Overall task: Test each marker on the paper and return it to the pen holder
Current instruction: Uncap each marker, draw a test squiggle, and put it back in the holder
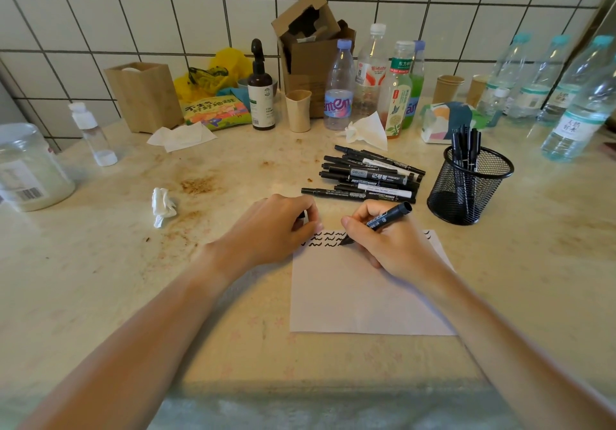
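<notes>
A white sheet of paper (360, 296) lies on the counter with rows of black squiggles along its top edge. My right hand (390, 246) grips a black marker (386, 218), its tip touching the paper beside the squiggles. My left hand (276, 226) rests at the paper's top left corner, fingers curled round a small black piece that looks like the cap. Behind the paper lies a pile of several black markers (370, 176). To the right stands a black mesh pen holder (470, 186) with a few markers upright in it.
A crumpled tissue (163, 206) lies left of my left hand. Bottles (340, 89), a cardboard box (310, 49), a beige cup (298, 109), a wooden box (145, 96) and a tissue pack stand along the tiled wall. A plastic jar (30, 169) sits far left; water bottles (580, 103) far right.
</notes>
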